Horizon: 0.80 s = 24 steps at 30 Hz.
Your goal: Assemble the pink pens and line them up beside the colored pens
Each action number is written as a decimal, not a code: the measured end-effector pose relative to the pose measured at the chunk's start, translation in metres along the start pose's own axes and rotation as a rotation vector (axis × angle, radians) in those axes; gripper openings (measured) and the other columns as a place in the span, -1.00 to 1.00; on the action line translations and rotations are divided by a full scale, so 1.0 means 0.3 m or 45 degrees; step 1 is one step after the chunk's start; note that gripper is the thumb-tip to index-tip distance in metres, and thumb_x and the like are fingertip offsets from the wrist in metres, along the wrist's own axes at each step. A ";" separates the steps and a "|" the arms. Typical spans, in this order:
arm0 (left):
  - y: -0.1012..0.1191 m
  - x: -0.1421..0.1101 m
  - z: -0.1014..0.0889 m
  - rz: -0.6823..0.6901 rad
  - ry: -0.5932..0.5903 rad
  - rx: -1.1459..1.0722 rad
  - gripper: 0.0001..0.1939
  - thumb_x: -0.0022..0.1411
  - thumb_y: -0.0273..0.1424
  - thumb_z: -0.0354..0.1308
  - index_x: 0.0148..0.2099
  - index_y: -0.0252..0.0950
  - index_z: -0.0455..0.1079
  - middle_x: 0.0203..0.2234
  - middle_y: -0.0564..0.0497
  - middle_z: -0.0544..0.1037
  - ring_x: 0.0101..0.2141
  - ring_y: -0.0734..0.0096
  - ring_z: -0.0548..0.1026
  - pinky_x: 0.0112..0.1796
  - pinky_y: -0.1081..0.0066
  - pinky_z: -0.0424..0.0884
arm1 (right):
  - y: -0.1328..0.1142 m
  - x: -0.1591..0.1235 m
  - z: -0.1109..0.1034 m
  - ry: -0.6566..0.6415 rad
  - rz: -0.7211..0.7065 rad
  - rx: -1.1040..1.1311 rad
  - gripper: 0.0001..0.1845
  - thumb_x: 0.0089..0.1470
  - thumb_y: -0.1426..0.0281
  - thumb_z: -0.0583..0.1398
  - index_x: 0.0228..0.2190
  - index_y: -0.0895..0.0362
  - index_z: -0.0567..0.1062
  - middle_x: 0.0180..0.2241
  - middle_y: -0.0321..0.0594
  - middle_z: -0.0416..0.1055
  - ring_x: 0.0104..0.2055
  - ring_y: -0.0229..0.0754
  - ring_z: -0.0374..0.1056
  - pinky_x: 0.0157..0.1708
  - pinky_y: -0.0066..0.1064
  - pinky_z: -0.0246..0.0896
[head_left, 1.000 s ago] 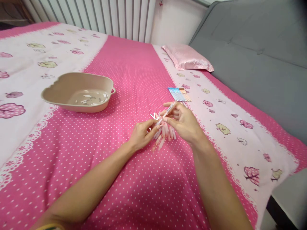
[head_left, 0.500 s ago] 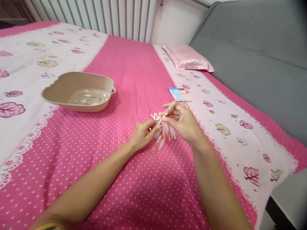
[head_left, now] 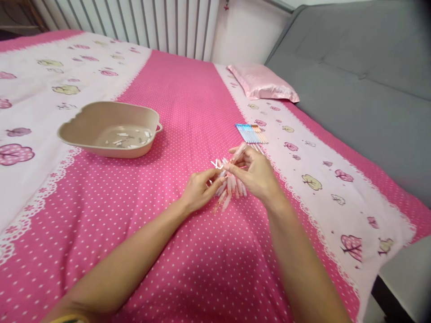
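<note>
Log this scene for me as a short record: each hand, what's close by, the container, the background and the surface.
Left hand: pinching the near end of a slim pale pen
Right hand: fingers around its far part
Beside hands: loose pile of pinkish pens, a few white strips
Beyond right hand: side-by-side row of blue and brown-orange pens
Container: beige tub, white and grey bits inside
Background: pink pillow, grey headboard
Surface: pink-and-white bedspread
</note>
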<state>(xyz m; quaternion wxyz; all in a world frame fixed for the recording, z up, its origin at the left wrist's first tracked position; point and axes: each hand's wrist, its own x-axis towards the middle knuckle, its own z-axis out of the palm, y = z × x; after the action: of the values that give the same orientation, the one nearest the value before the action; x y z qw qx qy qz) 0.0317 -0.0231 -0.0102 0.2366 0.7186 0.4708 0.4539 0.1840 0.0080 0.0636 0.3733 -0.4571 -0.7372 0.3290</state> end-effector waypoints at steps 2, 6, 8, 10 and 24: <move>0.001 0.000 0.000 -0.002 0.002 -0.002 -0.74 0.27 -0.26 0.01 -0.23 -0.34 0.41 -0.55 0.08 0.47 -0.58 0.56 0.33 -0.49 0.54 0.21 | 0.003 0.001 0.004 0.018 -0.011 -0.014 -0.79 -0.08 0.39 0.27 -0.34 0.15 0.40 -0.38 -0.22 0.47 -0.33 -0.18 0.42 -0.31 -0.33 0.31; 0.000 0.000 0.000 0.002 0.014 0.001 -0.76 0.27 -0.27 0.02 -0.23 -0.33 0.41 -0.58 0.10 0.44 -0.58 0.57 0.32 -0.50 0.54 0.21 | 0.005 0.000 0.011 0.023 -0.027 -0.037 -0.69 -0.07 0.36 0.27 -0.23 0.16 0.42 -0.40 -0.23 0.46 -0.34 -0.18 0.43 -0.31 -0.31 0.32; -0.001 0.000 0.000 0.013 0.021 0.008 -0.77 0.27 -0.28 0.02 -0.23 -0.33 0.41 -0.59 0.11 0.43 -0.58 0.57 0.32 -0.49 0.54 0.21 | 0.004 -0.002 0.010 0.019 -0.024 -0.023 -0.64 -0.08 0.37 0.28 -0.19 0.16 0.42 -0.38 -0.22 0.47 -0.31 -0.16 0.43 -0.27 -0.28 0.33; -0.002 0.001 0.001 0.013 0.020 -0.005 -0.76 0.27 -0.27 0.01 -0.22 -0.33 0.40 -0.57 0.09 0.46 -0.57 0.56 0.34 -0.48 0.53 0.23 | -0.002 -0.004 0.005 -0.009 -0.013 0.049 -0.61 -0.09 0.39 0.29 -0.16 0.15 0.41 -0.29 -0.16 0.48 -0.22 -0.12 0.44 -0.21 -0.26 0.35; -0.005 -0.002 0.001 -0.049 -0.013 -0.045 -0.72 0.27 -0.25 0.00 -0.19 -0.35 0.40 -0.49 0.02 0.54 -0.51 0.49 0.44 -0.47 0.51 0.29 | -0.010 -0.009 -0.014 -0.180 0.180 0.402 -0.54 0.00 0.50 0.18 -0.01 0.17 0.31 -0.18 -0.09 0.50 -0.11 -0.12 0.44 -0.09 -0.21 0.34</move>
<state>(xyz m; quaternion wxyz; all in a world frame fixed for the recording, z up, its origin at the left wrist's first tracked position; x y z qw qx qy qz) 0.0312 -0.0229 -0.0119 0.2603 0.7073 0.4753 0.4539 0.1871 0.0050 0.0676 0.3635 -0.4191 -0.6670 0.4973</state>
